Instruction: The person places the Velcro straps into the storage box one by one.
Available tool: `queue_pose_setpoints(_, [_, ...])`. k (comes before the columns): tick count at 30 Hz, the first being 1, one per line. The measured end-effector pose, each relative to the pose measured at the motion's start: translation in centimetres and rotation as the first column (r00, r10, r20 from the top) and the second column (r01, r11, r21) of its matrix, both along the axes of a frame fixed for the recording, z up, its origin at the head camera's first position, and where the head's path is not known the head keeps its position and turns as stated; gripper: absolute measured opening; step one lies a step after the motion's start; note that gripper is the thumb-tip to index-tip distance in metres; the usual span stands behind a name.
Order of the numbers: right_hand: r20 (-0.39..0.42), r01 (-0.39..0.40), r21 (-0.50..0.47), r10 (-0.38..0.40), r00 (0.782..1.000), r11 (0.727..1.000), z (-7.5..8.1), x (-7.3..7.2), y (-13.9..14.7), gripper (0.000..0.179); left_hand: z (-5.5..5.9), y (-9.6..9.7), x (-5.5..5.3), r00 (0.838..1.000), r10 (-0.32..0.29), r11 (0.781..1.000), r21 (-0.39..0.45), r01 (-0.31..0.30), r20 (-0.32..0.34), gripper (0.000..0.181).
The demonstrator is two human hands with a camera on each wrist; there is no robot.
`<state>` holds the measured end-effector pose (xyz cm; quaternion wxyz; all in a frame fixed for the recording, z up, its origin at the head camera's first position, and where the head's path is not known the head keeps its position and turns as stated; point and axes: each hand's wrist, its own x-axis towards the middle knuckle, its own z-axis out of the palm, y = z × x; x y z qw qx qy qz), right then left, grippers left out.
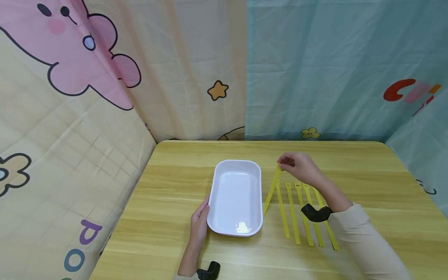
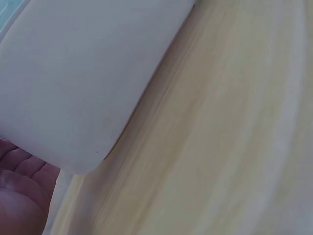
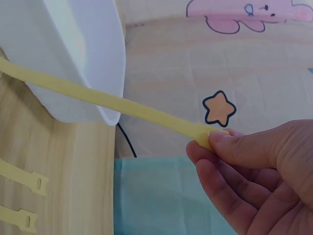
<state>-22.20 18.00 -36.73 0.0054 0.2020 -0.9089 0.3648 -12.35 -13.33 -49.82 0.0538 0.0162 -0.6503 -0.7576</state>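
Observation:
My right hand (image 1: 301, 167) pinches one end of a yellow hook-and-loop cable tie (image 1: 271, 191) between thumb and fingertips. This tie slants down to the left, its far end beside the right wall of a white rectangular tray (image 1: 235, 198). In the right wrist view, the pinched tie (image 3: 107, 100) stretches across in front of the tray. My left hand (image 1: 200, 223) holds the tray at its lower left side, thumb by the rim; in the left wrist view its fingers (image 2: 29, 164) lie against the tray's outer wall. The tray's inside shows bare white.
Several more yellow cable ties (image 1: 292, 214) lie in a row on the wooden table (image 1: 168, 186), right of the tray, slotted heads toward the back. My right forearm passes over some of them. Printed curtains (image 1: 196, 58) hang behind the table and along its left side.

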Motion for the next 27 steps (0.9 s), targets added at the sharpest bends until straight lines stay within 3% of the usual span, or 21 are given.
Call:
queue_pose_setpoints(8, [-0.002, -0.064, -0.017, 0.064, 0.998, 0.998, 2.7, 0.6, 0.6, 0.009, 0.1, 0.3, 0.1, 1.0, 0.023, 1.0, 0.001, -0.023, 0.013, 0.038])
queue_pose_setpoints(14, [-0.034, -0.047, 0.0, 0.047, 0.998, 0.999, 4.8, 1.6, 0.7, 0.01, 0.1, 0.5, 0.1, 0.999, 0.027, 1.0, 0.001, -0.027, 0.017, 0.037])
queue_pose_setpoints(27, [-0.111, -0.031, -0.102, 0.02, 0.994, 0.994, 7.7, 3.6, 0.4, 0.012, -0.1, 0.2, -0.1, 1.0, 0.023, 1.0, 0.001, -0.023, -0.003, 0.037])
